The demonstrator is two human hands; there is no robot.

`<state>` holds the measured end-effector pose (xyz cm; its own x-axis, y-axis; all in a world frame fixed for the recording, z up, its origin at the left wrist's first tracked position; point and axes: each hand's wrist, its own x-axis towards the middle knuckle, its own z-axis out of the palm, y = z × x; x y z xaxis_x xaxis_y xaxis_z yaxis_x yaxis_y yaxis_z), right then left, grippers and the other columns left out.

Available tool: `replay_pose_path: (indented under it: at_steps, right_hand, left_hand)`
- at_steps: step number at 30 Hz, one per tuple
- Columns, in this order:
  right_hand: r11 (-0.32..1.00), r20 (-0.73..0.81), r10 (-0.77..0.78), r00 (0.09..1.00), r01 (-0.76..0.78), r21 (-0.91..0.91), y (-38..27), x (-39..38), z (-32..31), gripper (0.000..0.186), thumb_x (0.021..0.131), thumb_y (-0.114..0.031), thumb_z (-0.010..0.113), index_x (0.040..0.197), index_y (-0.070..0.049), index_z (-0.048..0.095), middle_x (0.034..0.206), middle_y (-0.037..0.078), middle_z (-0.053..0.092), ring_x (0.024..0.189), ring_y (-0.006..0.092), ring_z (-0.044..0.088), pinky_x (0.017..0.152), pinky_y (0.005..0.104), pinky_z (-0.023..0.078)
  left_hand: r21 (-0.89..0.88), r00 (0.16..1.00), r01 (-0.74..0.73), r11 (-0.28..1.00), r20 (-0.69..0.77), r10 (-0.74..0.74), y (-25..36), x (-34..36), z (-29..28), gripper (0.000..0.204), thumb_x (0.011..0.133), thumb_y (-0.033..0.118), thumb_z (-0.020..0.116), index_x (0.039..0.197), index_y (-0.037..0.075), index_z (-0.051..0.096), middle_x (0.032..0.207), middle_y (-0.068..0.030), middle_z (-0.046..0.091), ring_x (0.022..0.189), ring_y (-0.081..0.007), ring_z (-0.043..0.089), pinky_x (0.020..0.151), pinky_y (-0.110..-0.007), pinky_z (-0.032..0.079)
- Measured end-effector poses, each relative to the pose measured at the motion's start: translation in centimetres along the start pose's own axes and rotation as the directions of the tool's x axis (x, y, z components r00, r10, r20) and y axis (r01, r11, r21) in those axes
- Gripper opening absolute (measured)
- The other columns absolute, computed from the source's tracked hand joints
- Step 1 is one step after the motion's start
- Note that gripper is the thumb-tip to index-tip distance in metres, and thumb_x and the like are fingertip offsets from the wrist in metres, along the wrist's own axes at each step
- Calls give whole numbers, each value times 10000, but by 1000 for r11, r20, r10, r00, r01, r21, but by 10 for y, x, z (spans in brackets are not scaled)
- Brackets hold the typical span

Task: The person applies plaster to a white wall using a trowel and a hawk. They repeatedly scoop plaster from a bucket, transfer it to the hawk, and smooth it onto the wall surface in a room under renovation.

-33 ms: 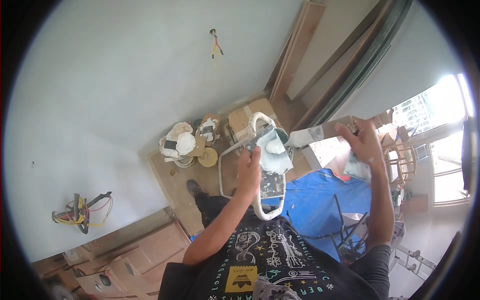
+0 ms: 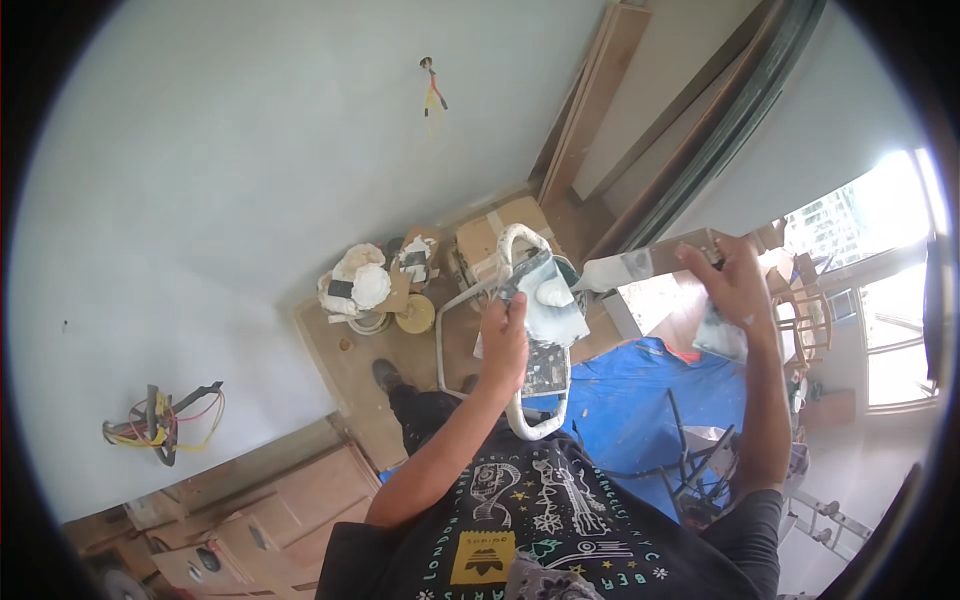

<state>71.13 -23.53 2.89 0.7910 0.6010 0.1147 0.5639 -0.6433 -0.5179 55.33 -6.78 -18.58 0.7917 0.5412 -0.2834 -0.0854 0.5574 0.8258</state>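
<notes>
My left hand [image 2: 506,345] is closed around a flat, wide filling knife [image 2: 560,326], thumb on top. A mound of white filler [image 2: 553,291] sits on its smeared face, above a white-framed stepladder [image 2: 537,430]. Out to the right, my right hand [image 2: 740,290] is bent round a second filling knife, fingers partly turned away. Its wide, white-smeared blade [image 2: 720,338] shows below the palm. The two hands are well apart.
Pale wall fills the left, with loose wires hanging from two openings [image 2: 160,428] [image 2: 430,85]. Below stand filler-covered containers [image 2: 370,287] and a cardboard box [image 2: 515,215]. A blue sheet [image 2: 630,410] covers floor under a dark metal frame [image 2: 700,470]. Boards lean at the far corner.
Both hands have shifted very slightly to the right, each with its filling knife. Otherwise the scene looks the same.
</notes>
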Motion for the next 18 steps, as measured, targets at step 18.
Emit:
replay_pose_path:
  at_steps: [18]
  right_hand:
    - [993, -16, -69, 997, 67, -102, -35, -7, -15, 344, 837, -329, 676, 844, 15, 687, 469, 70, 472, 444, 144, 405, 473, 334, 368]
  left_hand:
    - [-322, 985, 171, 931, 44, -166, -12, 17, 34, 211, 989, 313, 510, 1032, 107, 513, 833, 45, 456, 573, -27, 366, 420, -214, 242]
